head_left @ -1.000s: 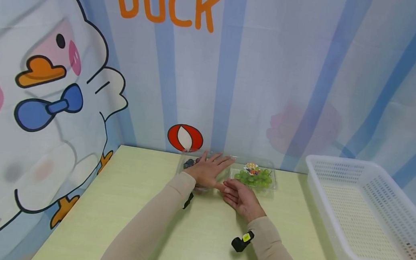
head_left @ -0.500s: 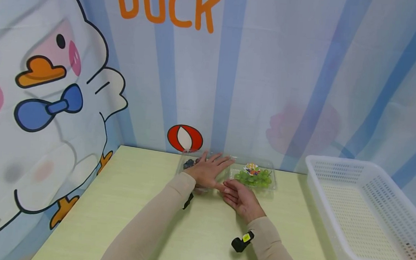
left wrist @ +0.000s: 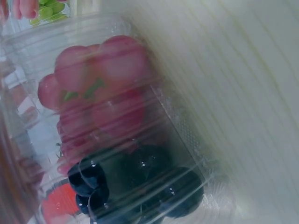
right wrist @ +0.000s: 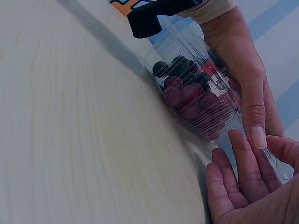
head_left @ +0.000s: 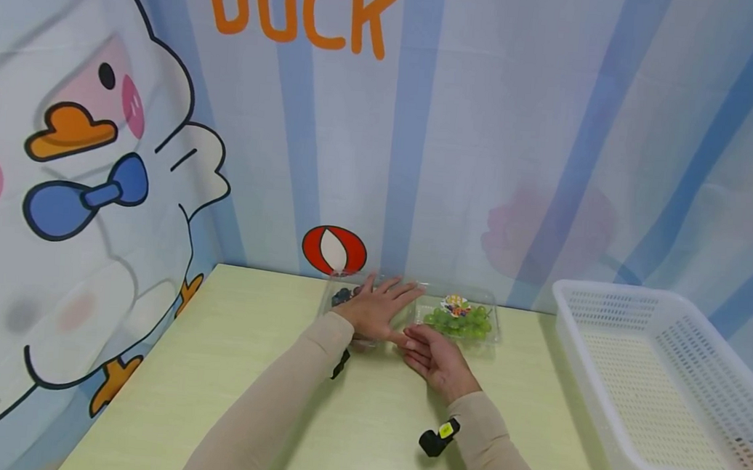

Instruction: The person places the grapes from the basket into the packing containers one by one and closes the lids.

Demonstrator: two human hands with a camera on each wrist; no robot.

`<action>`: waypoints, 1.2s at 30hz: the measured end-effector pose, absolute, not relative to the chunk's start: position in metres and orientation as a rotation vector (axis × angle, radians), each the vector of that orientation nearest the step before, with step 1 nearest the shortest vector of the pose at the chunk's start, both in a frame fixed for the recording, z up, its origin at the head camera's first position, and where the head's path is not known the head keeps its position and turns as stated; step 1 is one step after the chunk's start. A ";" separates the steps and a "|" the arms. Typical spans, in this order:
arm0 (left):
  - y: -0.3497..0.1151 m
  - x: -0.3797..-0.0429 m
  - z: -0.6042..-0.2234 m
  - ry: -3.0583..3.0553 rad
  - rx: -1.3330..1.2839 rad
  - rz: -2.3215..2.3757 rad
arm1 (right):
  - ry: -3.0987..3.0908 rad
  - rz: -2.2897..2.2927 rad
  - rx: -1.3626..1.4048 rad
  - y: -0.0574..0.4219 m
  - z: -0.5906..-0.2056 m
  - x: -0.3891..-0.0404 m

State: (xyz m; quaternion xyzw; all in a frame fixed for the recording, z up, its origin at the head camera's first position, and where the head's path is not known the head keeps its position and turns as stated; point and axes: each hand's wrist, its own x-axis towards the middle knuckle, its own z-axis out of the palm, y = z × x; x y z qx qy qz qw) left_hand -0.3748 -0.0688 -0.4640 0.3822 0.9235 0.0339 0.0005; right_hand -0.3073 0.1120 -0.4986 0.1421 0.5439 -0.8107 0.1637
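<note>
My left hand point(head_left: 376, 314) lies with fingers spread across a clear plastic fruit box point(right wrist: 201, 128). Red grapes point(left wrist: 122, 58) and very dark grapes point(left wrist: 182, 191) show through its ribbed wall. At the box's right front corner, my right hand point(head_left: 441, 362) pinches the thin clear edge between thumb and fingers, its tips meeting the left thumb point(right wrist: 258, 135). Immediately to the right stands a second clear box point(head_left: 496, 332) with green grapes point(head_left: 468, 325) and a colourful sticker point(head_left: 455, 305) on top. Part of the first box is hidden under the left hand.
A large white perforated basket point(head_left: 635, 468) stands at the right of the pale wooden table point(head_left: 210, 369). Directly behind the boxes hangs a striped duck-print curtain point(head_left: 460, 161). Black wrist cameras sit on both sleeves, the right one point(head_left: 436, 439) in plain sight.
</note>
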 end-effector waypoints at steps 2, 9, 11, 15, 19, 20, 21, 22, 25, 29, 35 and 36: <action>-0.069 -0.375 -0.465 2.901 1.201 0.103 | 1.552 -2.315 0.404 0.112 -0.498 -0.307; -0.068 -0.376 -0.465 2.902 1.190 0.103 | 1.543 -2.320 0.400 0.113 -0.498 -0.307; -0.068 -0.376 -0.464 2.899 1.194 0.106 | 1.542 -2.318 0.406 0.112 -0.498 -0.307; -0.068 -0.375 -0.464 2.900 1.194 0.106 | 1.547 -2.316 0.409 0.112 -0.497 -0.306; -0.068 -0.375 -0.465 2.902 1.192 0.105 | 1.552 -2.313 0.403 0.112 -0.496 -0.305; -0.068 -0.375 -0.465 2.901 1.192 0.107 | 1.555 -2.312 0.399 0.112 -0.496 -0.305; -0.068 -0.375 -0.466 2.901 1.194 0.107 | 1.554 -2.314 0.400 0.111 -0.496 -0.305; -0.068 -0.375 -0.466 2.900 1.195 0.108 | 1.557 -2.314 0.402 0.111 -0.496 -0.305; -0.068 -0.376 -0.466 2.897 1.194 0.106 | 1.559 -2.315 0.407 0.111 -0.496 -0.305; -0.068 -0.375 -0.465 2.896 1.191 0.103 | 1.553 -2.325 0.415 0.110 -0.497 -0.305; -0.068 -0.375 -0.464 2.907 1.191 0.078 | 1.559 -2.326 0.429 0.110 -0.497 -0.307; -0.068 -0.375 -0.464 2.907 1.191 0.079 | 1.556 -2.323 0.436 0.110 -0.497 -0.307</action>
